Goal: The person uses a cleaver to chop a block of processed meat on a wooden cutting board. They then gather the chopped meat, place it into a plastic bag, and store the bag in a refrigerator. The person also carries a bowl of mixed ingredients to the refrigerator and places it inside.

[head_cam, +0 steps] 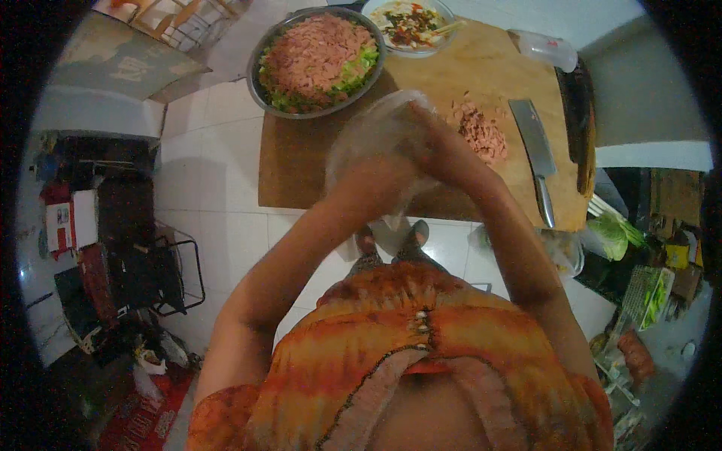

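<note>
A clear plastic bag (366, 129) hangs between my hands over the near edge of the wooden board (304, 163). My left hand (389, 175) grips the bag low down, blurred and partly covered by the film. My right hand (426, 132) is close against it, also on the bag; its fingers are blurred. Chopped pink meat (482, 132) lies in a heap just right of my hands. A cleaver (533, 141) with a metal handle rests farther right. Beyond my hands at the left stands a metal bowl (251, 73) of chopped pink meat and greens.
A glass bowl (420, 53) of seasoned food with chopsticks (451, 27) sits at the board's far edge. A clear plastic cup (547, 51) lies at the far right corner. Leafy vegetables (612, 234) are at the right. A black metal-framed item (192, 270) is at the left.
</note>
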`<state>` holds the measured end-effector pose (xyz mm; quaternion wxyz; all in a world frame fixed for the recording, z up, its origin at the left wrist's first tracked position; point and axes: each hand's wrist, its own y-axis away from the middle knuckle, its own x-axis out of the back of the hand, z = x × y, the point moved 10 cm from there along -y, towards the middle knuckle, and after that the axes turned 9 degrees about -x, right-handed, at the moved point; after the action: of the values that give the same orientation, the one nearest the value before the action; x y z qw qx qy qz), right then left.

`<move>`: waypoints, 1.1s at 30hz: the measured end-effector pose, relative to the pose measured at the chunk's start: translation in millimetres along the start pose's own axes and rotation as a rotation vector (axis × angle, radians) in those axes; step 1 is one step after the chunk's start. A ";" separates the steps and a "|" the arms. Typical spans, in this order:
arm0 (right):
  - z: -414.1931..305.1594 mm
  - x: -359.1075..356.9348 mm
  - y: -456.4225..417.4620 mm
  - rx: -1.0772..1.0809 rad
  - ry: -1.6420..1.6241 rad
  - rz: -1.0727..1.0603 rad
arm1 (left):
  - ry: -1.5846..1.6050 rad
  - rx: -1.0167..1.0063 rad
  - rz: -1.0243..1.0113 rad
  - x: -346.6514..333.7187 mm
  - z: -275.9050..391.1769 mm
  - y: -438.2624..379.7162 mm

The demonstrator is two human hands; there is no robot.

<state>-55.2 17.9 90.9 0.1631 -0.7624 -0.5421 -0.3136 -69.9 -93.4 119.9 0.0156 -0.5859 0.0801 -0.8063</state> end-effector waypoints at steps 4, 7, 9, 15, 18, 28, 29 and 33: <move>15.5 14.1 6.0 -0.065 0.124 -0.019 | 0.117 0.330 -0.347 -33.4 -47.7 -3.2; 43.1 10.0 2.6 -0.101 0.310 0.024 | 0.212 0.308 -0.287 -39.7 -58.5 3.6; 50.4 16.4 -10.0 -0.106 0.457 0.006 | 0.177 0.260 -0.274 -48.3 -64.0 6.0; -72.6 17.0 34.2 0.393 0.493 0.105 | 0.151 0.186 -0.257 -47.5 -66.8 1.1; -22.7 -40.8 27.6 0.157 0.448 -0.202 | 0.176 0.203 -0.276 -35.6 -62.7 -15.4; -15.8 -29.9 18.7 0.054 0.306 -0.228 | -0.039 0.154 -0.378 -61.9 -72.0 -12.2; -4.0 -29.6 10.8 0.012 0.306 -0.155 | -0.048 0.154 -0.408 -67.0 -72.4 -10.3; 39.9 -28.4 -28.5 -0.130 0.328 0.093 | -0.089 0.156 -0.356 -69.0 -67.1 -8.2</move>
<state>-75.8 31.0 39.7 0.2139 -0.7341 -0.4509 -0.4604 -111.3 -69.6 35.9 -0.0784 -0.6227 -0.0884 -0.7735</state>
